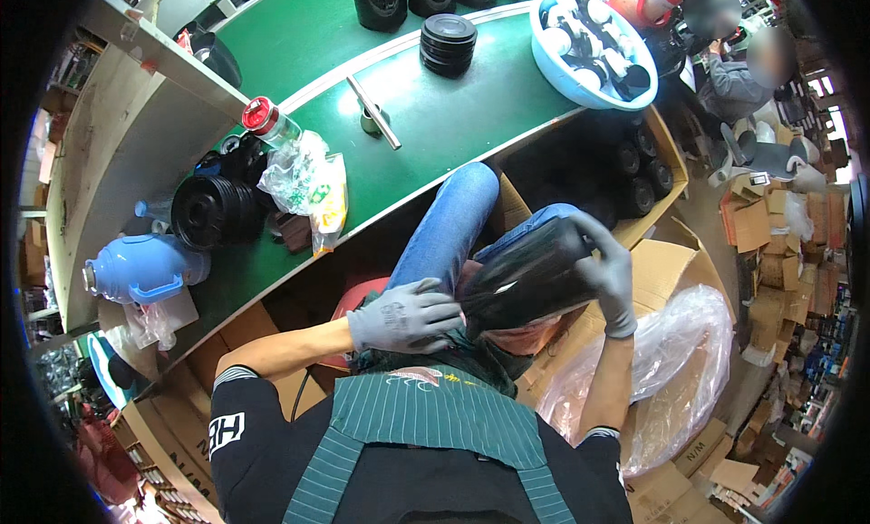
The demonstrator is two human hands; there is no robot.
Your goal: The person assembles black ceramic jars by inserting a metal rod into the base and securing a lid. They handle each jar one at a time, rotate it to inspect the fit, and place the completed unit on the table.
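Observation:
Across my lap lies a glossy black cylindrical shell [527, 278], tilted and a little blurred. My right hand [605, 272], in a grey glove, is closed around its right end, thumb and fingers at the rim. My left hand [408, 317], gloved too, rests flat over the lap beside the shell's left end, its fingers stretched out. Whether those fingertips touch the shell I cannot tell. Under the shell is dark green cloth [494, 356], part of it hidden by the shell.
On the green workbench [417, 175] stand a metal T-shaped tool [373, 112], stacked black discs [448, 46] and a light-blue basin [594, 94] of parts. A blue jug [145, 269] and plastic bags [308, 184] are at left. Right are a carton [666, 270] and clear plastic [684, 370].

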